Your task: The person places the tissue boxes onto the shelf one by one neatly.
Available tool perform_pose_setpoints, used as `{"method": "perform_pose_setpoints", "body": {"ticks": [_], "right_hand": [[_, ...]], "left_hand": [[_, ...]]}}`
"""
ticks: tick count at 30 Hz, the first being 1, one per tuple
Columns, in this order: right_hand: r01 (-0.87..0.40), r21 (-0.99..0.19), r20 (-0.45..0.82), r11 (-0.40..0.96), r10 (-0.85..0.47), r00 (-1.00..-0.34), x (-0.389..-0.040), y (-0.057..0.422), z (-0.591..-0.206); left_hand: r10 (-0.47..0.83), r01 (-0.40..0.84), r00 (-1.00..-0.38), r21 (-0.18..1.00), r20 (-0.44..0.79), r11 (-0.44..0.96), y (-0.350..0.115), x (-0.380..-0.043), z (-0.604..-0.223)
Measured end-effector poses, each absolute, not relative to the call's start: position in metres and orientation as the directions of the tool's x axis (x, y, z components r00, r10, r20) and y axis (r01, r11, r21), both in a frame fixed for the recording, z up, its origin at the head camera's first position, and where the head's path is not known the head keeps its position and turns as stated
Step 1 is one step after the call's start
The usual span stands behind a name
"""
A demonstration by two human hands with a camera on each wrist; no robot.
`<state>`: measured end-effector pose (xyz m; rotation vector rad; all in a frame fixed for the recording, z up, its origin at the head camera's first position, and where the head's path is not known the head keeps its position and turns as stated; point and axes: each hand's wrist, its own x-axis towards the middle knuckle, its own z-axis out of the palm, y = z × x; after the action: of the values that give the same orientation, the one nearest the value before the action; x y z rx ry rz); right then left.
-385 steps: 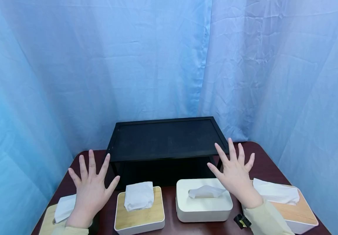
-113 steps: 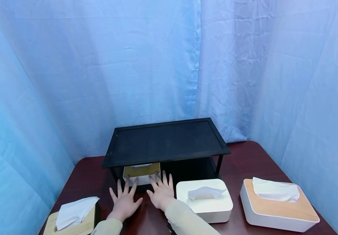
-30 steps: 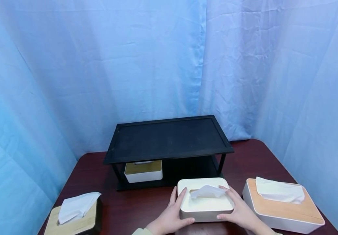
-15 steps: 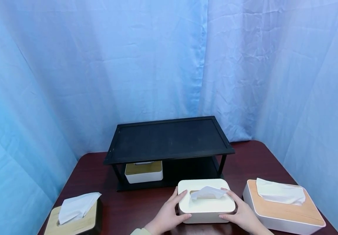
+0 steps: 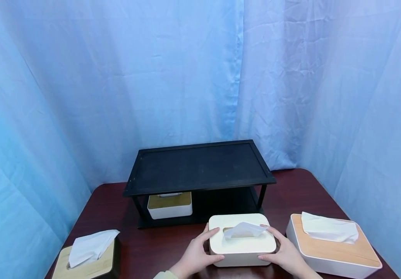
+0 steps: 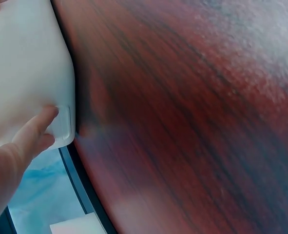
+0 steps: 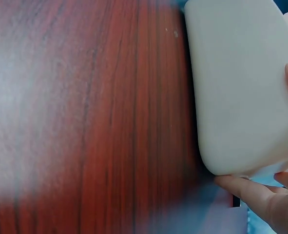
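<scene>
A white tissue box (image 5: 242, 247) with a tissue poking from its slot is held between both hands in the head view, in front of the black rack. My left hand (image 5: 196, 254) grips its left end, thumb on the near side. At the right end, my right hand (image 5: 285, 254) grips in the same way. The wrist views show the box's plain side close up, with fingers (image 6: 32, 130) of the left hand and fingers (image 7: 248, 192) of the right hand against it. Whether its underside touches the table cannot be told.
A two-tier black rack (image 5: 200, 166) stands at the back; on its lower shelf, left side, sits a white tissue box with a wooden lid (image 5: 170, 211). A dark wood-topped tissue box (image 5: 99, 265) lies left, a larger white wood-topped one (image 5: 336, 248) right, on the dark red table (image 5: 148, 248).
The wood-lidded box went from the table front onto the lower shelf, with both hands beside it. Both hands then moved right to the white tissue box and grip it; little differs in the last second.
</scene>
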<state>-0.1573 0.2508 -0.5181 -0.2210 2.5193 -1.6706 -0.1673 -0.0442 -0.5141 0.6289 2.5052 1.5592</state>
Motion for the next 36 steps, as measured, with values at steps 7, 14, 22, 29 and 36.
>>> {"method": "perform_pose_setpoints", "body": {"ticks": [7,14,22,29,36], "right_hand": [[-0.021,-0.924,-0.03,0.383,-0.127,-0.992,-0.159,0.243,-0.515],[-0.084,-0.889,0.044,0.451,-0.097,-0.994,-0.177,0.236,-0.509],[-0.113,-0.869,0.072,0.481,-0.102,-0.992,-0.202,0.225,-0.509],[-0.172,-0.875,0.14,0.453,-0.104,-0.985,-0.21,0.223,-0.519],[-0.149,-0.915,0.113,0.374,-0.115,-0.987,-0.214,0.22,-0.524]], "left_hand": [[0.403,0.267,-0.909,0.888,0.103,0.375,-0.047,-0.169,-0.513],[0.378,0.285,-0.917,0.872,0.127,0.398,-0.051,-0.181,-0.505],[0.355,0.259,-0.926,0.897,0.126,0.358,-0.055,-0.202,-0.504],[0.356,0.283,-0.925,0.866,0.133,0.412,-0.057,-0.211,-0.51],[0.353,0.268,-0.928,0.874,0.121,0.406,-0.058,-0.213,-0.514]]}}
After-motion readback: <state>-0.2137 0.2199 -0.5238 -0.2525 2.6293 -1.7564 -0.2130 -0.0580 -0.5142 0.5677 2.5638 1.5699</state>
